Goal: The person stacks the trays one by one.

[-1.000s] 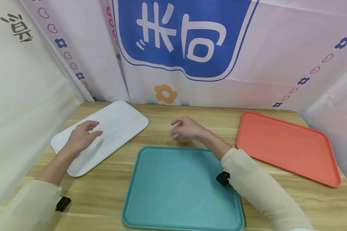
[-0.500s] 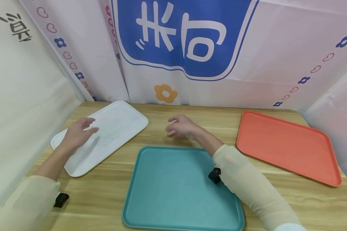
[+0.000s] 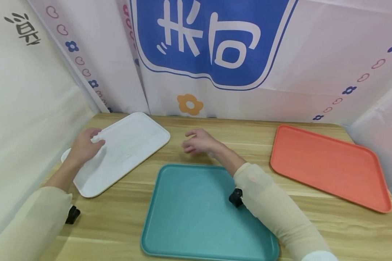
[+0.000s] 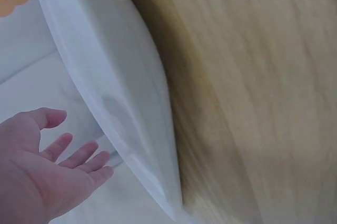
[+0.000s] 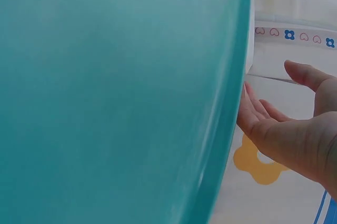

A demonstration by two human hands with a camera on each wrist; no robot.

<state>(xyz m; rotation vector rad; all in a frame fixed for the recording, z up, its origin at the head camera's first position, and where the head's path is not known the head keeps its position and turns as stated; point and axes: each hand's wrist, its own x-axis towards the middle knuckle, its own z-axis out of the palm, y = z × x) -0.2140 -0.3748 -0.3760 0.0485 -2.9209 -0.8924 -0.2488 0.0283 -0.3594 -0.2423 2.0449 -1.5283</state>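
My left hand [image 3: 85,146] hovers over the left part of a white tray [image 3: 127,145], holding nothing. Its fingers are relaxed and the thumb is spread apart, as the left wrist view shows with the hand [image 4: 52,171] beside the tray's rim [image 4: 131,108]. My right hand [image 3: 200,141] is in the air over the wood, just beyond the far edge of a teal tray [image 3: 199,214]. Its fingers are loosely bent around nothing. In the right wrist view some fingertips of that hand [image 5: 295,134] are hidden behind the teal rim [image 5: 231,103].
An orange-red tray [image 3: 326,166] lies angled at the right of the wooden table [image 3: 114,221]. A printed white cloth [image 3: 313,72] hangs behind the table's far edge. Pale fabric [image 3: 29,94] walls off the left side, and more fabric hangs at the right.
My right hand has drifted left. My left hand has moved slightly left and farther from me over the white tray. The trays keep their places; the head view has shifted slightly.
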